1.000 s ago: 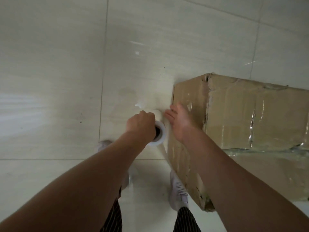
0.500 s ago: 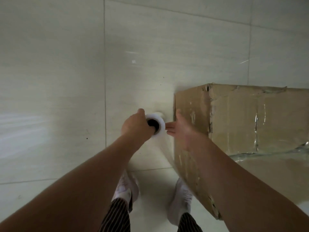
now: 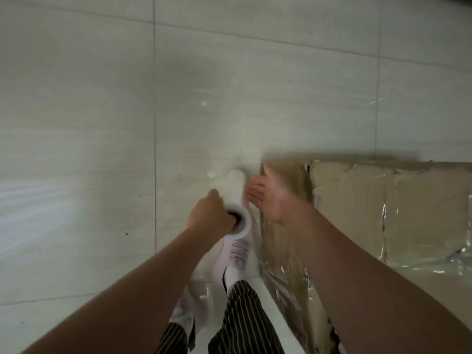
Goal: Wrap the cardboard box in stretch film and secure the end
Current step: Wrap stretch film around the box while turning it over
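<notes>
The tiled floor (image 3: 102,123) fills most of what we see, and the cardboard box (image 3: 383,213) stands on it at our right, its near corner edge facing us. Glossy bands of stretch film (image 3: 288,272) already cling to the side nearest us and shine on the face to the right, so we judge the wrapping well under way, with the end not yet secured.

We hold the film roll (image 3: 236,200) just beside that corner, its axis pointing away from us and down. That placement makes sense to us: kept near the edge, the film can come off taut and lie flat as it turns the corner. A sheet of film seems to run from the roll toward the box, though motion blur leaves its path unclear.

Our right hand (image 3: 270,198) is open, fingers (image 3: 255,187) spread and reaching toward the roll, palm turned toward it. It sits in front of the box's corner; whether it touches cardboard or film we cannot tell. It holds nothing.

Our left hand (image 3: 212,218) is closed on the near end of the roll, some fingers apparently pushed into the dark core, probably so the roll can spin as film pays out.
</notes>
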